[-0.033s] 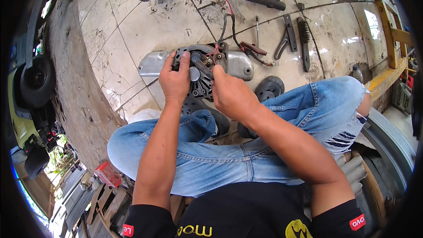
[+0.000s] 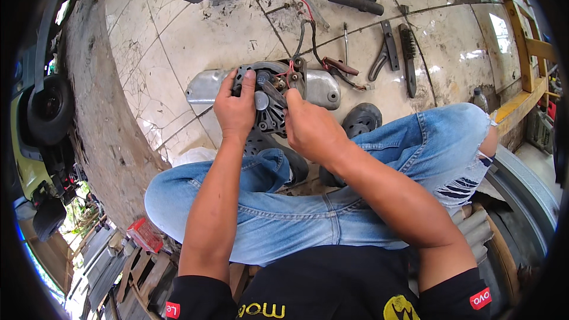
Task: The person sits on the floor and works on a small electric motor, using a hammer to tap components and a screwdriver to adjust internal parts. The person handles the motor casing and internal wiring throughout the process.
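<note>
Left hand (image 2: 236, 106) is clamped on the left side of one round, dark metal motor-like unit with slotted vents (image 2: 271, 120), thumb on top. Right hand (image 2: 314, 129) is a closed fist on one flat, grey metal blade-like tool (image 2: 274, 92), with the blade lying over the unit's face; can't see the grip end, the fist hides it. So that's two hands, one unit, right between them and above two dark clogs with holes (image 2: 362, 120). Behind it sits one long silver metal piece with rounded ends (image 2: 205, 85), two ends poking out, one hole visible in each. Red and black wires (image 2: 300, 38) run up from there. Over to the right on the pale tiled floor (image 2: 207, 35): one black-handled wire brush (image 2: 408, 59), one dark forked metal tool (image 2: 386, 50), one thin metal rod (image 2: 346, 41) and one thick black tube (image 2: 355, 3).
</note>
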Demonstrator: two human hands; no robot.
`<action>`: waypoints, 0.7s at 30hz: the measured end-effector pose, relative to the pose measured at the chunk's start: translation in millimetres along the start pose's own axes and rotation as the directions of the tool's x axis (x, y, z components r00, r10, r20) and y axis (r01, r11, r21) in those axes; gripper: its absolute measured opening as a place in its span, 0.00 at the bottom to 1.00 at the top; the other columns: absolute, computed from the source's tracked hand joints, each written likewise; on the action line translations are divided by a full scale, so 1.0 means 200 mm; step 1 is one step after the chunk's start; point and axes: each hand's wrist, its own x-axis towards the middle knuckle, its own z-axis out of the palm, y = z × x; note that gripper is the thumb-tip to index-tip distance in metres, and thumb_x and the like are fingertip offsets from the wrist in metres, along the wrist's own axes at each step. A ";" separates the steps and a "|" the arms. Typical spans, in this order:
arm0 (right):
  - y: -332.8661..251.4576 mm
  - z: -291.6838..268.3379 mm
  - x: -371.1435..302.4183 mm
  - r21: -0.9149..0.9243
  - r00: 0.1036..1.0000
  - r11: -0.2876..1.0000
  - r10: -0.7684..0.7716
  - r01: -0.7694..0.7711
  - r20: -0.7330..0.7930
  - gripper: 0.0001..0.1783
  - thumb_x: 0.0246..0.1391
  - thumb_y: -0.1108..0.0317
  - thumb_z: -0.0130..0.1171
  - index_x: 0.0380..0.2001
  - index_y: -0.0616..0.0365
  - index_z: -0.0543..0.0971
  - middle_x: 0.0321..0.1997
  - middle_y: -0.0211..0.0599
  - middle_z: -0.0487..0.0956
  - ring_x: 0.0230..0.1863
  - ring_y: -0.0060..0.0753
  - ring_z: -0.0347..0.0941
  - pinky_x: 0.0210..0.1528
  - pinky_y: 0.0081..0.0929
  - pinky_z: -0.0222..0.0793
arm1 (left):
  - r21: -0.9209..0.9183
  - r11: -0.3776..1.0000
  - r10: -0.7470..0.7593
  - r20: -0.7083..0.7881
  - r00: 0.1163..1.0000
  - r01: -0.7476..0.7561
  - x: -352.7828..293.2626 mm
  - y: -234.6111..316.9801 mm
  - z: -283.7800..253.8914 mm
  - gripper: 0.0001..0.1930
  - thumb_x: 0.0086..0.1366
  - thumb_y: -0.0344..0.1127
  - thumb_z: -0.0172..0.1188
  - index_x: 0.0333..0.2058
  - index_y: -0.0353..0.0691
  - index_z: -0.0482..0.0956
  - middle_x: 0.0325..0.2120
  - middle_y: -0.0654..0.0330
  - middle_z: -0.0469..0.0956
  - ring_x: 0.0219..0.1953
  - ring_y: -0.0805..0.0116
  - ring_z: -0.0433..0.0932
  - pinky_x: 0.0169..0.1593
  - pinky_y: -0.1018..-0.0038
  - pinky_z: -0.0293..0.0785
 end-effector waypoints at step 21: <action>0.00 -0.01 0.03 0.017 0.999 1.000 0.023 -0.023 -0.030 0.10 0.61 0.70 0.49 0.39 0.64 0.62 0.28 0.61 0.77 0.32 0.67 0.75 0.34 0.59 0.68 | -0.053 0.999 -0.010 0.016 1.000 0.011 0.02 0.03 0.01 0.29 0.64 0.50 0.65 0.51 0.27 0.77 0.44 0.46 0.82 0.47 0.63 0.78 0.54 0.72 0.71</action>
